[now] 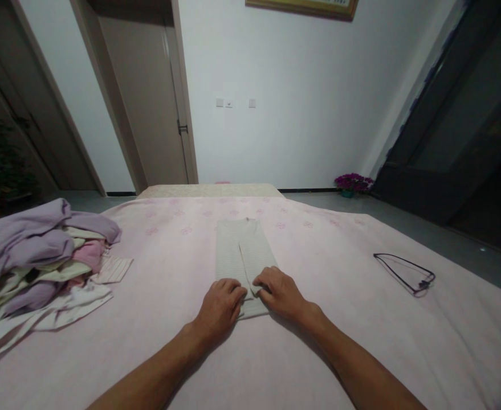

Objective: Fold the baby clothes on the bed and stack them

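Observation:
A pale, ribbed garment (231, 245), folded into a narrow rectangle, lies flat on the pink bedspread in front of me. Its two side panels meet along a lengthwise slit near the middle. At its near end, my left hand (224, 300) rests on the left panel with fingers curled onto the cloth. Opposite it, my right hand (281, 290) pinches a small raised fold near the slit between thumb and fingers. A strip of the garment's near edge shows below the hands. My left fingertips are partly hidden.
A heap of crumpled clothes (40, 250), lilac, pink, cream and white, lies on the left of the bedspread (182, 359). Dark-framed eyeglasses (404, 273) rest on the right. Beyond the far edge are a door (141, 85) and a pot of purple flowers (353, 182).

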The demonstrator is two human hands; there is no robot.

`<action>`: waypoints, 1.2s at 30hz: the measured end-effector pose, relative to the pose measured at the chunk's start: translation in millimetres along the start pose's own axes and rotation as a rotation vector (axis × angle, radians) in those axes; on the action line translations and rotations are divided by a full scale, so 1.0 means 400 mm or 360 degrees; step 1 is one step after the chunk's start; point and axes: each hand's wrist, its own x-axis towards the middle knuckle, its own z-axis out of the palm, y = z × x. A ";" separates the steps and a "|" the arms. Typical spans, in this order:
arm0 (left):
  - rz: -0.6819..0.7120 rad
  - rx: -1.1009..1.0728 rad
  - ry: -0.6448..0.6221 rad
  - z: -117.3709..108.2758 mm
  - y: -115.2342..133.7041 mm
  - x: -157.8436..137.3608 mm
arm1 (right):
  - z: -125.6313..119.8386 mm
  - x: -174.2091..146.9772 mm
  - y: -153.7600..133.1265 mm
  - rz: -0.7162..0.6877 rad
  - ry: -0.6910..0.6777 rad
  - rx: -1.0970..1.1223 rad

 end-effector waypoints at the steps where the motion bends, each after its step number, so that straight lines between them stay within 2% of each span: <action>1: 0.0002 0.0001 0.0004 0.000 0.000 0.000 | 0.005 -0.003 0.002 -0.0003 0.0044 0.0027; 6: 0.0019 -0.0005 0.0025 0.001 0.002 -0.002 | 0.013 -0.015 0.003 -0.0026 0.0198 0.0106; 13: 0.0105 -0.0075 0.0018 -0.002 0.013 -0.003 | 0.010 -0.019 -0.009 -0.0081 0.0136 0.0059; 19: 0.0153 -0.0140 0.0103 0.014 0.002 -0.005 | 0.017 -0.019 -0.015 -0.0135 0.0141 0.0003; 29: 0.0039 -0.0086 -0.0078 0.012 0.007 0.003 | 0.014 -0.024 -0.023 -0.0168 0.0079 -0.0046; 32: 0.0023 -0.0091 -0.0096 0.007 0.012 0.004 | 0.001 -0.025 -0.021 -0.0117 0.0140 0.0038; 36: -0.0002 -0.0064 -0.0109 0.004 0.016 0.007 | -0.009 -0.024 0.010 0.0022 0.0332 0.0077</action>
